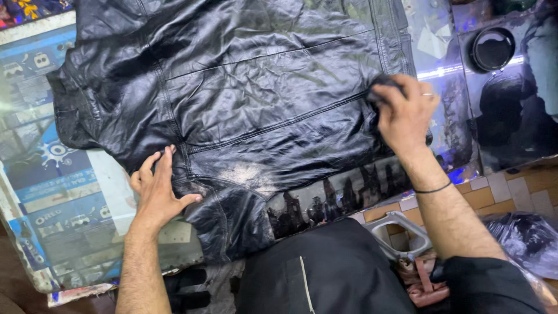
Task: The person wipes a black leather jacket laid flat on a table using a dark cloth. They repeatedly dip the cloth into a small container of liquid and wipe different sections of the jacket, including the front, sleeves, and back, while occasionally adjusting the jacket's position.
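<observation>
A shiny black leather jacket (244,93) lies spread flat over a table covered with printed posters (64,197). My left hand (156,189) rests flat with fingers apart on the jacket's lower left part, near a worn, dull patch (241,174). My right hand (405,113) is closed on a small dark pad or cloth (381,87) and presses it against the jacket's right side by a seam. A thin black band circles my right wrist, and a ring sits on one finger.
A round black tin (492,49) stands on the table at the upper right. Below the table edge are a tiled floor (505,192), a white plastic container (401,235) and a black plastic bag (526,238). My dark-trousered lap fills the bottom centre.
</observation>
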